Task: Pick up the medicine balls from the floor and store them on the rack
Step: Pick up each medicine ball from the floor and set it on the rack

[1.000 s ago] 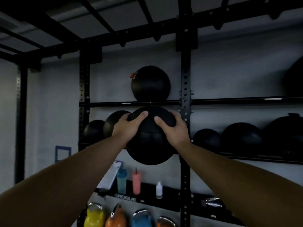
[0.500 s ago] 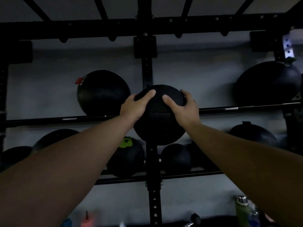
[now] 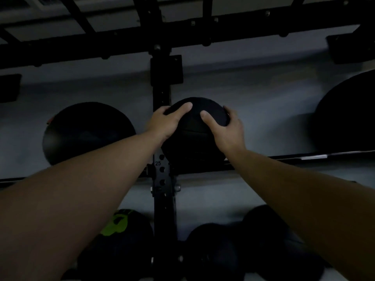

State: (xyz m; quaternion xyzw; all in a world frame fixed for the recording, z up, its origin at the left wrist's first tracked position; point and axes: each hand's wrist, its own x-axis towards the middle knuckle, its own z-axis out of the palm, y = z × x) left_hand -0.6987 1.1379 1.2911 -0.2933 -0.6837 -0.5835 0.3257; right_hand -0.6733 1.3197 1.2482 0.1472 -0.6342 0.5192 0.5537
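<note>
A black medicine ball (image 3: 192, 136) is at the upper shelf rail (image 3: 284, 158) of the black wall rack, just right of the upright post (image 3: 162, 179). My left hand (image 3: 164, 122) grips its upper left side and my right hand (image 3: 225, 128) grips its upper right side, both arms stretched up. The ball's lower edge is level with the rail; whether it rests on it I cannot tell.
Another black ball (image 3: 87, 132) sits on the same shelf to the left, and a large one (image 3: 349, 114) at the far right. Below are more balls, one with a green mark (image 3: 119, 222). Black crossbeams (image 3: 182, 35) run overhead.
My hands have carried the ball up from the lower shelf level to the upper shelf, slightly right of the post. The view has tilted upward and moved closer.
</note>
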